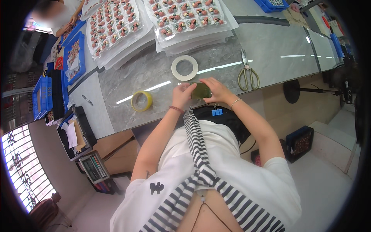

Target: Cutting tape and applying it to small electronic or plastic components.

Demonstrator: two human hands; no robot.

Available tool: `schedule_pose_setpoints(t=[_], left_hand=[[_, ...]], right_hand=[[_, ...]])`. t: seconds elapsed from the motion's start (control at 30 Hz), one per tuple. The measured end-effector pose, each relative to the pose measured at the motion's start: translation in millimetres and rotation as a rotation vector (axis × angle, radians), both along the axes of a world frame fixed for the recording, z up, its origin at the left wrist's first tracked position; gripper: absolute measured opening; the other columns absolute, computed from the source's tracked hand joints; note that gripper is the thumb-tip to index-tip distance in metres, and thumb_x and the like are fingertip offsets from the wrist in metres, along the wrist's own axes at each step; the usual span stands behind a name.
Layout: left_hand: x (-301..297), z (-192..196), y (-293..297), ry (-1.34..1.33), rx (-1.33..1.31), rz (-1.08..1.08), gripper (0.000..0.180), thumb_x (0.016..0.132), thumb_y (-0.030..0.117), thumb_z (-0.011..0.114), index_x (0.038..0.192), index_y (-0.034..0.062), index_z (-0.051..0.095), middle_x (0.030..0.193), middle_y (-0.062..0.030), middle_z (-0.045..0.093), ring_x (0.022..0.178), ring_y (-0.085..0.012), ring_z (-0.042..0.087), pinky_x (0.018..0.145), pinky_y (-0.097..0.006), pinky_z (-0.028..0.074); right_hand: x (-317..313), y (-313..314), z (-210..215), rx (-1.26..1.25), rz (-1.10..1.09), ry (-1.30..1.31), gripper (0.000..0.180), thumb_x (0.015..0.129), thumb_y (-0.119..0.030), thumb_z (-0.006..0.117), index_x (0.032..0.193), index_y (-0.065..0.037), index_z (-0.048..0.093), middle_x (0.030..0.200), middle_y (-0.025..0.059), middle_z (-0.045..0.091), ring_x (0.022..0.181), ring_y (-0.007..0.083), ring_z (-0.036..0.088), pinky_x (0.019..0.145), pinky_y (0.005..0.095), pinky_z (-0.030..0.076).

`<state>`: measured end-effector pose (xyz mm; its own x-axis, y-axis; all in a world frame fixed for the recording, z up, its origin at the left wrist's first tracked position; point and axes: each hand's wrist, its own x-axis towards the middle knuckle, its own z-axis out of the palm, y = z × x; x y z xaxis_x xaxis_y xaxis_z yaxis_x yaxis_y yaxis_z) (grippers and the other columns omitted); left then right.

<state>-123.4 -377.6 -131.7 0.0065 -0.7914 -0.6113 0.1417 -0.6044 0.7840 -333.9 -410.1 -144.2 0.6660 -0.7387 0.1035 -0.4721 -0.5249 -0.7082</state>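
Observation:
Close to the table's front edge, both hands grip a small, flat, olive-green rectangular piece point(200, 91) with a glossy face. My left hand point(182, 94) closes on its left end, thumb on top. On the other end, my right hand point(217, 90) pinches it between thumb and fingers. What the piece is, I cannot tell. Just beyond my hands lies a wide roll of white tape point(184, 58). A roll of yellow tape point(149, 101) sits to the left, and scissors point(247, 68) with looped handles lie to the right. A blue binder clip point(217, 112) hangs at the table edge below my right hand.
Stacked sheets point(162, 38) bearing rows of small red pieces fill the far side. Blue trays point(82, 58) stand at the left, near a pen point(87, 99), an open black case point(89, 129) and a scale point(94, 167). Another person's hand point(71, 25) works at far left.

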Motion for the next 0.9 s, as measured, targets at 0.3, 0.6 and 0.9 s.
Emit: schedule_pose_setpoints(t=[0.3,0.6,0.9], left_hand=[[8,-34,0,-0.2,-0.036,-0.086,0.02,0.083,0.015,0.07,0.089,-0.0041,0.066,0.079,-0.0066,0.067,0.065,-0.0119,0.064,0.058,-0.024,0.053],[1,-19,1,-0.221,-0.05,-0.089,0.018,0.083,0.015,0.07,0.088,-0.0018,0.067,0.079,-0.0053,0.068,0.066,-0.0101,0.063,0.057,-0.023,0.051],[-4,27,-2,-0.183,-0.145,0.032,0.026,0.08,0.02,0.074,0.089,-0.003,0.066,0.079,-0.0045,0.068,0.064,-0.0088,0.06,0.053,-0.024,0.044]], right_hand=[[-13,-15,3,-0.021,-0.059,-0.009,0.064,0.067,-0.025,0.078,0.122,-0.006,0.053,0.114,0.0149,0.058,0.107,0.032,0.055,0.094,0.0388,0.045],[-69,-30,-38,0.673,-0.762,-0.292,0.028,0.086,-0.027,0.065,0.09,0.001,0.066,0.077,0.0074,0.068,0.07,0.0142,0.063,0.067,0.0281,0.051],[-66,18,55,1.217,-0.64,-0.366,0.037,0.09,-0.033,0.059,0.089,0.002,0.068,0.081,0.0117,0.069,0.072,0.018,0.067,0.07,0.0284,0.053]])
